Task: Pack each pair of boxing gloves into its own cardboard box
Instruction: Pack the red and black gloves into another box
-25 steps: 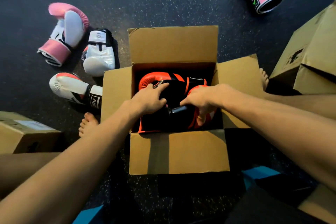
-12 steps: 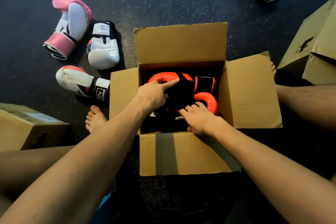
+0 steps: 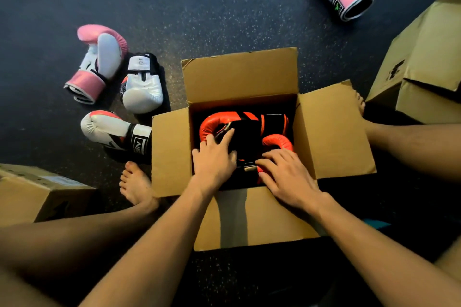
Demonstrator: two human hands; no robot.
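Both arms reach forward; left hand [image 3: 214, 162] and right hand [image 3: 287, 177] lie palm-down, fingers seemingly relaxed.

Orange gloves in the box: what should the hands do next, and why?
Probably lift the left hand and right hand out and fold the flaps shut. Both orange gloves already lie inside the cardboard box, both hands rest flat on them, and all four flaps stand open.

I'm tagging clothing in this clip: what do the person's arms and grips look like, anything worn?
The left forearm and right forearm are bare, with no sleeve in view. The left grip and right grip wear no glove; no ring, watch or wristband shows.
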